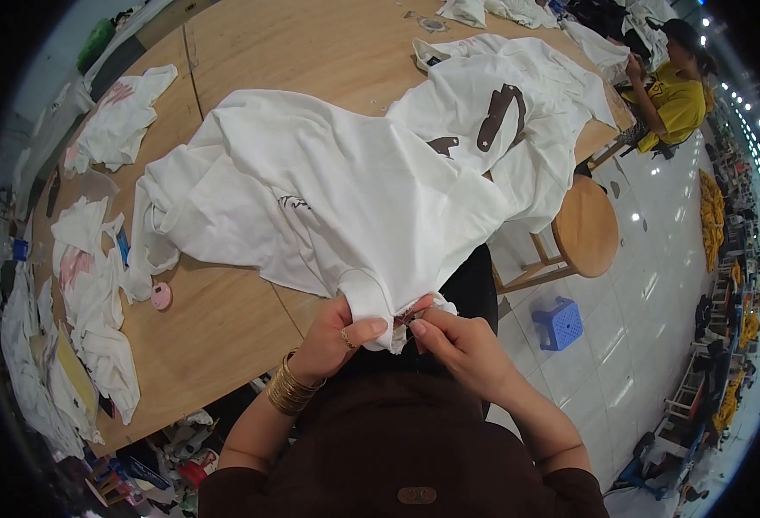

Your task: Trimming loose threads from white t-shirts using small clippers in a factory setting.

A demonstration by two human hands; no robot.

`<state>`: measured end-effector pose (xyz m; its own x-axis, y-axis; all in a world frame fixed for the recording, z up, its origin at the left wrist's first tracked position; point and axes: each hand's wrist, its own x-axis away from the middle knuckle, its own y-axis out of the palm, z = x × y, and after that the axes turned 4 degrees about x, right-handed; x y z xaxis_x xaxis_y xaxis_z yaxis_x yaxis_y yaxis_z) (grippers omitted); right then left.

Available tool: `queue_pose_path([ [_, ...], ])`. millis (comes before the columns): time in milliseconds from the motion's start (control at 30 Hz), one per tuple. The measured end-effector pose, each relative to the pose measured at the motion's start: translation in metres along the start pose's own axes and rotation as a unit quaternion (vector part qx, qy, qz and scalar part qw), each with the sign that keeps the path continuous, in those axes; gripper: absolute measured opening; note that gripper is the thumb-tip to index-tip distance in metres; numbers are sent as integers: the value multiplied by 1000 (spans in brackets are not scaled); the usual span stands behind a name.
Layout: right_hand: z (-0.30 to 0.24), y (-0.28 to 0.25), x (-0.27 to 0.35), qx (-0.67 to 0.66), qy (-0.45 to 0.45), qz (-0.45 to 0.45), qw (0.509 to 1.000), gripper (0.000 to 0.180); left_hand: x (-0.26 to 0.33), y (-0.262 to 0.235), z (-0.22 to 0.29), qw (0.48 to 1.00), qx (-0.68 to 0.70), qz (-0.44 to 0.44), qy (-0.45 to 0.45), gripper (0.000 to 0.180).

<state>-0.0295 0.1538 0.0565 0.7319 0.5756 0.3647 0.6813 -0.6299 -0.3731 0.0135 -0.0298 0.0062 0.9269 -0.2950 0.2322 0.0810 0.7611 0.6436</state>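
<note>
Nothing legible: only blurred dark script-like marks [293, 203] on the white garment [354, 181]

Garment [319, 164] on the table [216, 319], cloth pieces [104, 337] to its left, stool [585, 226] to its right

Single head view: left fisheye, upright, looking down over the wearer's torso [380, 449]. Left hand [330, 341], right hand [468, 350] close; table [216, 328] ahead-left, floor [613, 324] right; straight edges bow.
</note>
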Motion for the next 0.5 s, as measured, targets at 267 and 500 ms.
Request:
queue_pose_path([
  [267, -5, 1, 1, 38, -4, 24, 999, 23, 0, 0, 1, 1000, -14, 5, -5, 57],
  [500, -6, -2, 2, 55, -4, 24, 998, 23, -1, 0, 1, 999, 22, -22, 19, 47],
])
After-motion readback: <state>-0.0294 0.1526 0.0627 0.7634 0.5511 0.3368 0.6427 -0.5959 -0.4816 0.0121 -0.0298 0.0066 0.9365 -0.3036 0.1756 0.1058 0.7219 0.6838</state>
